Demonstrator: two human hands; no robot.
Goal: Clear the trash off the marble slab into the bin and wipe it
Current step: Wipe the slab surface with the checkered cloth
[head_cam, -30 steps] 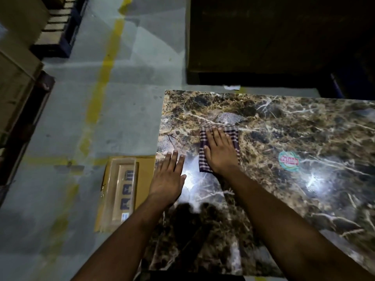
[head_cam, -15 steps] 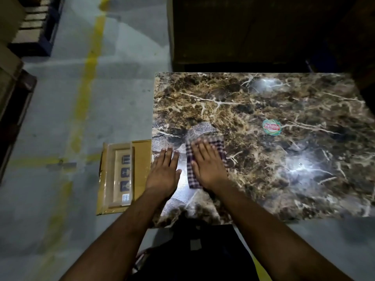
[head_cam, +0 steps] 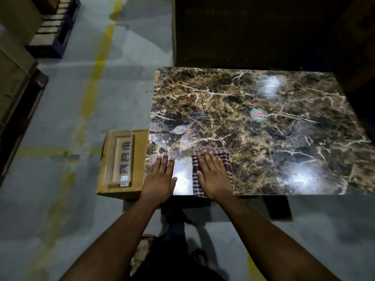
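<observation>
Wiping the slab's near edge.
Right hand point(head_cam: 215, 178) presses flat on the cloth point(head_cam: 225, 159) to wipe; left hand point(head_cam: 160, 180), open beside it, steadies on the slab point(head_cam: 263, 138).

The only writing I can make out sits on a round sticker point(head_cam: 259, 115), right of the frame's centre, stuck flat on the marble slab point(head_cam: 284, 142). It has a green rim and a red band with white letters, too blurred to read for certain. The small white label point(head_cam: 124, 178) on the pack in the cardboard box point(head_cam: 140, 159), at left centre, is illegible.
</observation>
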